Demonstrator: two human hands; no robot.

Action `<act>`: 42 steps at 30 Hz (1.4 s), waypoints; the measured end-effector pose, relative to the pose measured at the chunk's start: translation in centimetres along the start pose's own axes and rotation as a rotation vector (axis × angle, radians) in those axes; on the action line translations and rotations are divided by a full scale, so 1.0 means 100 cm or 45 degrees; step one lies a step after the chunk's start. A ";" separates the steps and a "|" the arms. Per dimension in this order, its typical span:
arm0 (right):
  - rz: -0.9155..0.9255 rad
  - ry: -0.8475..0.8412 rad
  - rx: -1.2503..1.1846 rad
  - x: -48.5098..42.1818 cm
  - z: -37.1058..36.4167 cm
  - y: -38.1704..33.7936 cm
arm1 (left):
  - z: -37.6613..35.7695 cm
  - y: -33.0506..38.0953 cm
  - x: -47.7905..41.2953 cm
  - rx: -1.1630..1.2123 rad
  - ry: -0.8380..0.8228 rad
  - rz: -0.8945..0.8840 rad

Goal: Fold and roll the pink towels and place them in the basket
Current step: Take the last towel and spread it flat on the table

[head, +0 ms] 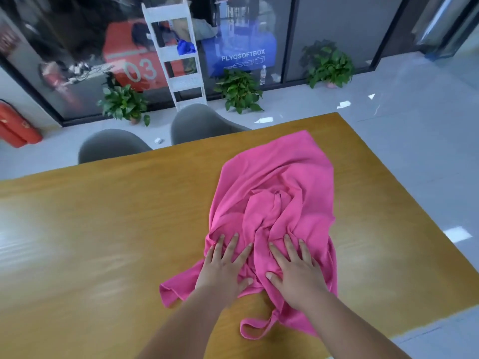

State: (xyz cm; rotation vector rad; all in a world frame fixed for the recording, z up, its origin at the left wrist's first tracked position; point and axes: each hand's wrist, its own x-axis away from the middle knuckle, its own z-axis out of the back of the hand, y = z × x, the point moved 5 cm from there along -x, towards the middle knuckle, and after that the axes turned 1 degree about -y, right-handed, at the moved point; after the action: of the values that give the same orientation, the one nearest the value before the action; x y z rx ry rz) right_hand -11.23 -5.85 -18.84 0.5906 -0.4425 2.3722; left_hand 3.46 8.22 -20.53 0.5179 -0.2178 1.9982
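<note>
1. The pink towel (pixel 274 182) lies in a crumpled heap on the right half of the wooden table (pixel 103 229). Its folds are bunched toward the middle, and one corner is flung out to the near left.
2. The left hand (pixel 224 268) rests flat on the towel's near part with its fingers straight and spread. It grasps nothing and only presses the cloth down.
3. The right hand (pixel 295 274) lies just beside it in the same way, palm down and fingers fanned, with no fabric pinched.
4. The flat palms suggest the work is at the smoothing stage: the cloth probably has to be spread out before any fold or roll can be made, so the task looks barely begun.
5. A narrow hanging loop (pixel 256 330) trails from the towel's near edge onto the table. It could get caught inside a fold if it is not tucked in.
6. No basket is in view, and only this one towel shows.
7. Two grey chairs (pixel 111 143) stand at the table's far edge, well apart from the towel. Beyond them a white shelf rack (pixel 178 55) and potted plants (pixel 239 90) line a glass wall, and a red fire extinguisher (pixel 15 128) lies on the floor at the far left. None of these hinders the hands.
</note>
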 end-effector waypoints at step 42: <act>0.804 -0.029 0.314 0.074 -0.102 -0.415 | -0.115 -0.354 0.341 0.321 0.477 0.694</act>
State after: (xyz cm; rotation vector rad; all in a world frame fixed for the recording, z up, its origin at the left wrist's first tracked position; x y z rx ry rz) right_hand 8.00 33.00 -17.04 0.6591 -0.3875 3.0570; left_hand 18.30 56.36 -17.93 0.2403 0.1461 2.6310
